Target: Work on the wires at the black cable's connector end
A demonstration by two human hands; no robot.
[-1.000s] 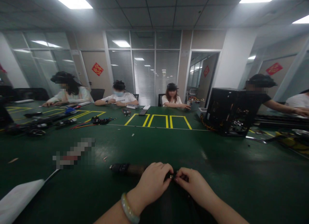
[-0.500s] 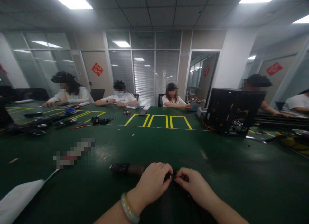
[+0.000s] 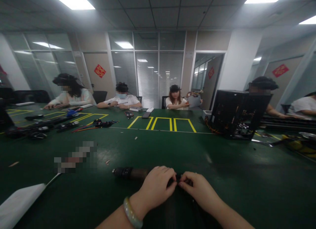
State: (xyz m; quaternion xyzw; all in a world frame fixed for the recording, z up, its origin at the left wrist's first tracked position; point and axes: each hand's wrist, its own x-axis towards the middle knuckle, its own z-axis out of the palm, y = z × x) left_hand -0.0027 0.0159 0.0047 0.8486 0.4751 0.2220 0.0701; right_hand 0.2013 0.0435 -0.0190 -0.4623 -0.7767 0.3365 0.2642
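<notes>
In front of me on the green table point(image 3: 138, 202) lies a long dark tube-shaped thing point(image 3: 133, 173) with a small shiny tip at its left end. My left hand point(image 3: 158, 183), below a pale bangle point(image 3: 132, 213) on the wrist, curls over its right part, thumb and fingers closed. My right hand point(image 3: 197, 188) is closed in a pinch right beside it, the fingertips of both hands almost touching. Whatever sits between the fingertips is small, dark and mostly hidden.
A white object with a thin stem point(image 3: 22, 202) lies at front left. Cables and dark parts point(image 3: 98, 123) are at middle left. A black computer case point(image 3: 237, 114) stands at the right. Yellow tape outlines point(image 3: 161, 118) mark the table, and several people sit across it.
My hands have barely moved; a small shiny bit that showed between my fingertips is now covered. Across the table, a person has raised a grey box-like part off the tabletop.
</notes>
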